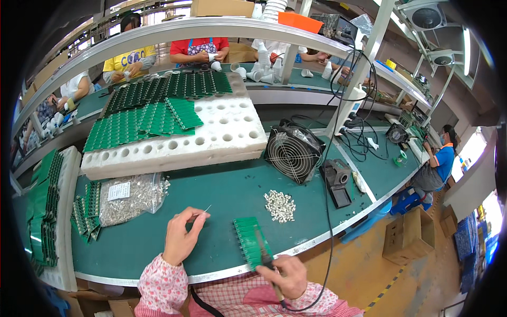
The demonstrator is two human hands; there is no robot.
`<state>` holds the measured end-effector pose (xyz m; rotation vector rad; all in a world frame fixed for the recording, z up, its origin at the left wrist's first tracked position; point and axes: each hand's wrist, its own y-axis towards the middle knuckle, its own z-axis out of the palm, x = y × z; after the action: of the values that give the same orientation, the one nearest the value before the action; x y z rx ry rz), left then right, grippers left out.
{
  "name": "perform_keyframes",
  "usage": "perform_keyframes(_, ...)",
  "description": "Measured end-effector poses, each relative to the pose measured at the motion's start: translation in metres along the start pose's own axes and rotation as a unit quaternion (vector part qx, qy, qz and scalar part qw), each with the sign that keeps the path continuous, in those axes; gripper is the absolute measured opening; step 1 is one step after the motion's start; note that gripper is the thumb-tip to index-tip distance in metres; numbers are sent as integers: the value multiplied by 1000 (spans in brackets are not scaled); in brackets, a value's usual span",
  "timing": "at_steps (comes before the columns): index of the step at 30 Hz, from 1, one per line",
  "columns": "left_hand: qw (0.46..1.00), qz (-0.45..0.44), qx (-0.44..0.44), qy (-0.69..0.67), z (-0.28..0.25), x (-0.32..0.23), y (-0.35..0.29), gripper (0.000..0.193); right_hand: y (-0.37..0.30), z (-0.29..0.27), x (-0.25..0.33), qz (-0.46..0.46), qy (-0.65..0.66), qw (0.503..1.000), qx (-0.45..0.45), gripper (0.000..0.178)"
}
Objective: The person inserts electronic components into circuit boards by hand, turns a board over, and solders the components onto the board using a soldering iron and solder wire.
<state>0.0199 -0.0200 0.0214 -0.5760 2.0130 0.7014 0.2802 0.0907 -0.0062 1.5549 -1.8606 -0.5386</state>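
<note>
Head view: left hand (180,236) pinching thin, bendable wire (206,210); right hand (282,273) gripping iron (263,252) over light, stiff boards (250,240), best held by edges.

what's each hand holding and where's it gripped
The left hand pinches a thin wire at its lower end. The right hand grips a soldering iron by its handle, over the green boards.

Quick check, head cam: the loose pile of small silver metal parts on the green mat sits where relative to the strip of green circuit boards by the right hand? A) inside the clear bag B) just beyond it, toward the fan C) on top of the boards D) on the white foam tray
B: the pile of silver parts lies bare on the green mat, past the green board strip and short of the fan.
</note>
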Motion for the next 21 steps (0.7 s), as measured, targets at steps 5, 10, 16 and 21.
perform_keyframes(5, 992, 72, -33, 99, -2, -21, -41, 7, 10, 23, 20, 4, 92, 994, 53, 43)
perform_keyframes(10, 947, 260, 92, 163, 8, -18, -76, 9, 34, 9, 22, 78, 118, 986, 88, 37)
perform_keyframes(16, 969, 189, 107, 117, -6, -16, -70, 15, 47, 24, 3, -5, 198, 973, 116, 33)
perform_keyframes(21, 953, 215, 140, 163, -27, -8, -33, 15, 50, 30, -19, 35, 121, 988, 90, 33)
